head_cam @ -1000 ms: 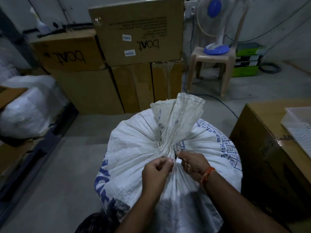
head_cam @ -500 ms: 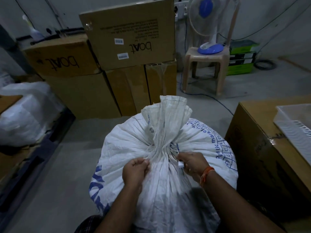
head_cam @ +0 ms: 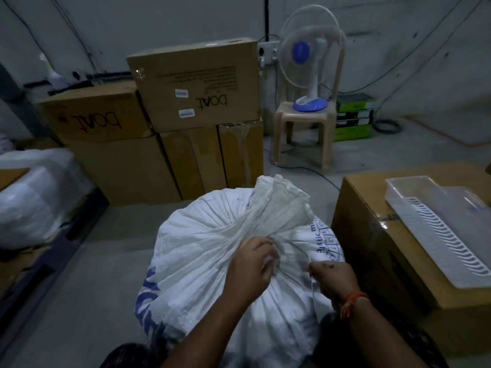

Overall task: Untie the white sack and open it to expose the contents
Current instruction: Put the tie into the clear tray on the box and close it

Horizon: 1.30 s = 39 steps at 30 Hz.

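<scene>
Reading "boAt": stacked cartons (head_cam: 194, 83).

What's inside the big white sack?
You can't see yet. The white sack is bunched shut at its neck, where the left hand and right hand work the string. Its contents are covered.

Sack (head_cam: 212, 248) before stacked boxes (head_cam: 196, 86), tray (head_cam: 441, 221) on box (head_cam: 372, 235) right
</scene>
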Available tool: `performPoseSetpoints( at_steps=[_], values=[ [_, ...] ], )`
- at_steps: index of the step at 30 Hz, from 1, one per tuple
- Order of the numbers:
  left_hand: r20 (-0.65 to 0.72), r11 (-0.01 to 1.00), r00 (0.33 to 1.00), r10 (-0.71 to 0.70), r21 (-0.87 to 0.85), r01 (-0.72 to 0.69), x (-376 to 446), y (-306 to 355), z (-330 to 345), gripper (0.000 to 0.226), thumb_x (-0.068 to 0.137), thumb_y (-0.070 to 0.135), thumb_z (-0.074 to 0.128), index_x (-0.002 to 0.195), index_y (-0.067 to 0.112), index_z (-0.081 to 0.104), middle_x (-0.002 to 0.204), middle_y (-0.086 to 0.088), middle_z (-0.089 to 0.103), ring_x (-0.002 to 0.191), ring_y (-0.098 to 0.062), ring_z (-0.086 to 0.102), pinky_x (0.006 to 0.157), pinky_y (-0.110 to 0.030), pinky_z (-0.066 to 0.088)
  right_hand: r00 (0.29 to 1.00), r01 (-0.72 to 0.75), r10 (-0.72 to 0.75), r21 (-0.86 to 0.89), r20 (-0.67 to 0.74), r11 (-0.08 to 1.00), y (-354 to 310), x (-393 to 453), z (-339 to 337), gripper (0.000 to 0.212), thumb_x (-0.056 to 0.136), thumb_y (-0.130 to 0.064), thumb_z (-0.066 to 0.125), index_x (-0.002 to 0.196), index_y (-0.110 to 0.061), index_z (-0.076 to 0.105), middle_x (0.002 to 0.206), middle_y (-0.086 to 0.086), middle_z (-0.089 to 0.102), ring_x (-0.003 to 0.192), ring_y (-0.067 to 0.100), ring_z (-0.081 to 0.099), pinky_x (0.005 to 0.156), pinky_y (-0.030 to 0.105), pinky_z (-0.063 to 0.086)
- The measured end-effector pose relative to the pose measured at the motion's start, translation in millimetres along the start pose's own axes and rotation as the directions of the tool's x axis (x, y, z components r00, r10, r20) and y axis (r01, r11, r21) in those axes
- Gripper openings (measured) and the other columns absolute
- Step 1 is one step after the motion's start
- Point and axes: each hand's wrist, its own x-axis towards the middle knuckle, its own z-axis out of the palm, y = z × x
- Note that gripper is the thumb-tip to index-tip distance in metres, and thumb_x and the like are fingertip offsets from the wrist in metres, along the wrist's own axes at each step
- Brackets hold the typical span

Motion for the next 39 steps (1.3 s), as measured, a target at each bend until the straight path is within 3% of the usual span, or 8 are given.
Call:
performPoseSetpoints(
  at_steps=[3, 6, 13, 17, 22, 27, 33, 39],
  values=[
    [0.24, 0.992, 0.97, 0.047, 0.1, -0.072, 21, 3, 27, 0.025, 0.087, 0.022, 0.059, 0.106, 0.025, 0.074, 0.14, 0.0, 0.065, 0.13, -0.024, 0.058, 0.111, -0.03, 0.044, 1.0, 0.012, -0.012, 0.013, 0.008, 1.0, 7, -6, -37, 0.011, 0.08, 0.002, 0.072, 0.073, 0.009, 0.076, 0.06, 0.014, 0.063, 0.041, 0.011, 0.052, 0.044, 0.02, 0.045],
    [0.43, 0.953, 0.903, -0.021, 0.281, -0.111, 42, 4, 39, 0.043, 0.092, 0.01, 0.062, 0.129, 0.029, 0.07, 0.159, 0.0, 0.05, 0.146, -0.027, 0.043, 0.121, -0.034, 0.033, 0.996, 0.089, -0.09, -0.047, -0.02, 0.995, 14, -8, -63, 0.014, 0.08, -0.001, 0.075, 0.068, 0.004, 0.077, 0.057, 0.008, 0.066, 0.049, 0.012, 0.055, 0.052, 0.023, 0.045],
    [0.516, 0.926, 0.855, -0.057, 0.347, -0.148, 77, 15, 21, 0.056, 0.091, 0.001, 0.054, 0.12, 0.046, 0.074, 0.128, 0.006, 0.075, 0.115, -0.021, 0.07, 0.095, -0.033, 0.056, 0.988, 0.117, -0.114, 0.024, -0.103, 0.993, 18, -1, -85, 0.007, 0.078, -0.011, 0.081, 0.071, -0.01, 0.081, 0.074, 0.014, 0.078, 0.067, 0.018, 0.065, 0.071, 0.039, 0.059],
    [0.633, 0.911, 0.769, 0.093, 0.258, -0.323, 89, 25, 2, 0.053, 0.096, -0.003, 0.057, 0.125, 0.035, 0.077, 0.123, 0.005, 0.077, 0.107, -0.019, 0.07, 0.079, -0.023, 0.043, 0.983, 0.148, -0.131, 0.132, -0.127, 0.98, 9, 6, -78, 0.011, 0.081, -0.007, 0.078, 0.071, -0.004, 0.079, 0.064, 0.012, 0.07, 0.065, 0.016, 0.057, 0.067, 0.033, 0.049],
    [0.607, 0.853, 0.75, 0.264, 0.216, -0.475, 88, 33, -17, 0.039, 0.095, 0.004, 0.066, 0.124, 0.026, 0.079, 0.117, 0.001, 0.081, 0.104, -0.023, 0.073, 0.083, -0.026, 0.05, 0.995, 0.103, -0.104, 0.226, -0.008, 0.969, 3, 3, -62, 0.018, 0.089, -0.009, 0.073, 0.073, -0.001, 0.073, 0.06, 0.008, 0.064, 0.054, 0.02, 0.064, 0.049, 0.02, 0.033],
    [0.439, 0.79, 0.774, 0.457, 0.199, -0.58, 90, 40, -24, 0.017, 0.075, 0.015, 0.088, 0.089, 0.024, 0.086, 0.08, 0.005, 0.082, 0.07, -0.017, 0.075, 0.062, -0.021, 0.055, 0.987, 0.155, -0.161, 0.202, 0.011, 0.967, -3, -5, -58, 0.019, 0.092, -0.007, 0.07, 0.073, -0.004, 0.072, 0.057, 0.008, 0.06, 0.052, 0.022, 0.062, 0.038, 0.017, 0.032],
    [0.191, 0.852, 0.855, 0.483, 0.124, -0.509, 111, 54, -10, 0.003, 0.083, 0.021, 0.085, 0.086, 0.022, 0.083, 0.087, 0.001, 0.074, 0.077, -0.022, 0.066, 0.065, -0.033, 0.055, 0.957, 0.289, -0.289, 0.084, -0.009, 0.954, -31, -31, -79, 0.012, 0.085, -0.001, 0.074, 0.097, -0.004, 0.074, 0.073, 0.012, 0.073, 0.058, 0.012, 0.067, 0.054, 0.02, 0.05],
    [-0.005, 0.923, 0.925, 0.381, -0.057, -0.381, 142, 106, 23, 0.01, 0.091, 0.023, 0.074, 0.09, 0.017, 0.082, 0.097, -0.002, 0.071, 0.091, -0.02, 0.065, 0.078, -0.034, 0.053, 0.847, 0.441, -0.489, -0.239, -0.208, 0.865, -84, -54, -148, 0.01, 0.075, -0.012, 0.078, 0.083, -0.017, 0.073, 0.074, 0.001, 0.073, 0.065, 0.012, 0.066, 0.066, 0.026, 0.056]
  ],
)
